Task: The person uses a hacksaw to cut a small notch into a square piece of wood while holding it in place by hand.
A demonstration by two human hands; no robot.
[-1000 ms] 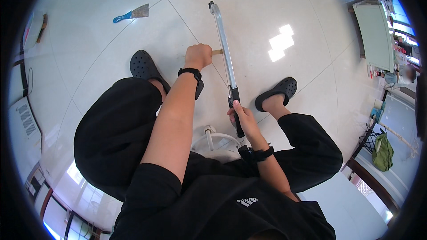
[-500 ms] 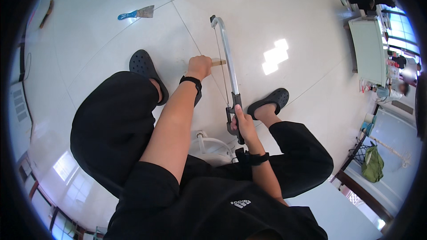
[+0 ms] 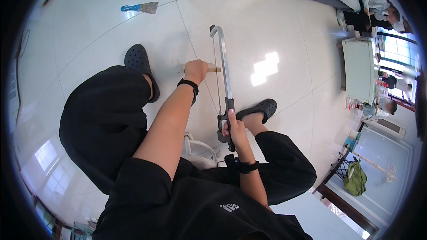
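My right hand (image 3: 235, 131) is closed around the black handle of a hacksaw (image 3: 226, 73) with a silver bow frame and a thin blade. The saw points away from me, its far end beyond my left hand. A narrow strip of light wood (image 3: 215, 68) lies crosswise under the blade, low over the floor. My left hand (image 3: 196, 71) is closed on this strip, just left of the blade. A short bit of the wood shows left of my fist. Whether the blade has cut into the wood is too small to tell.
A blue-handled scraper (image 3: 140, 8) lies on the tiled floor (image 3: 284, 31) at the far left. My feet in dark clogs (image 3: 138, 60) stand either side. Beneath me is a white stool (image 3: 199, 149). A pale cabinet (image 3: 358, 69) and several people are at the right.
The hacksaw has slid slightly toward me relative to my left hand. My view has turned a little. Both hands keep their grip.
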